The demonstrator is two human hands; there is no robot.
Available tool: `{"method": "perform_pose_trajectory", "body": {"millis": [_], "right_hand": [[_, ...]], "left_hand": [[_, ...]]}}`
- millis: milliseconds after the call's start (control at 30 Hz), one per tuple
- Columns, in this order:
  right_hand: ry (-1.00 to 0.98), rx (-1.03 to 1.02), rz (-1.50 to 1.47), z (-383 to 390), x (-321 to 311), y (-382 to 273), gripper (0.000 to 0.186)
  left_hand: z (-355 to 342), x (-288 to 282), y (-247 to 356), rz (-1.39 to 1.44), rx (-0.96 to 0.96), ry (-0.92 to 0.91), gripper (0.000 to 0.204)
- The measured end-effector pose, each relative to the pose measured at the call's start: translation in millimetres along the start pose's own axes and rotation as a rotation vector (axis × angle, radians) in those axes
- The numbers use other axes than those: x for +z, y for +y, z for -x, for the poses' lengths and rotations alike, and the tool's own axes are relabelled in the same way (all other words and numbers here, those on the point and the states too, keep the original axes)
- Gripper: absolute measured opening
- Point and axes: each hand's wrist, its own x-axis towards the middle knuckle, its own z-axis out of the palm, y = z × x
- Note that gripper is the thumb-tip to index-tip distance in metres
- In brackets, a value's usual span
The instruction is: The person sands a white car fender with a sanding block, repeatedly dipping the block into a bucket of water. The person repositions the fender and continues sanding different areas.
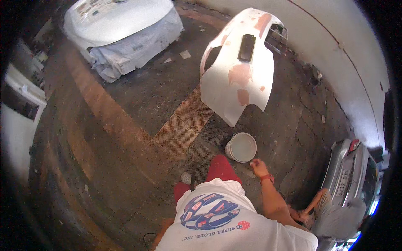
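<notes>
My right hand [258, 167] hangs beside a round bucket [242, 147] holding a pale, cloudy liquid. Its fingers are curled in; whatever they may hold is too small to make out. A red band [267, 178] circles that wrist. Of my left arm [164, 231] only a short piece shows at the body's lower left, and the left hand is out of sight. Just beyond the bucket stands a white car bumper [217, 90] with pinkish filler patches [240, 74]. A dark rectangular piece [247, 47] lies on its surface.
A white car part [121, 25] draped in masking sheets [136, 52] stands far left. Along the right runs a pale wall [351, 46]. At lower right another person [341, 213] crouches beside a silver car [345, 167]. Paper scraps [185, 54] lie on the dark floor.
</notes>
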Motion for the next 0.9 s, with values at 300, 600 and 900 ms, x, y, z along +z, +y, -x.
{"method": "perform_pose_trajectory", "body": {"millis": [300,600,900], "right_hand": [[0.644,-0.457,0.291,-264,-84,-291,0.058],[0.743,0.023,0.287,-478,-135,-459,0.099],[0.836,0.077,0.322,-490,-134,-456,0.060]], "left_hand": [[-48,-134,142,-0.157,-0.078,0.070,0.058],[-107,-280,309,-0.766,0.066,-0.094,0.057],[-258,-531,580,-1.033,0.068,0.270,0.057]]}}
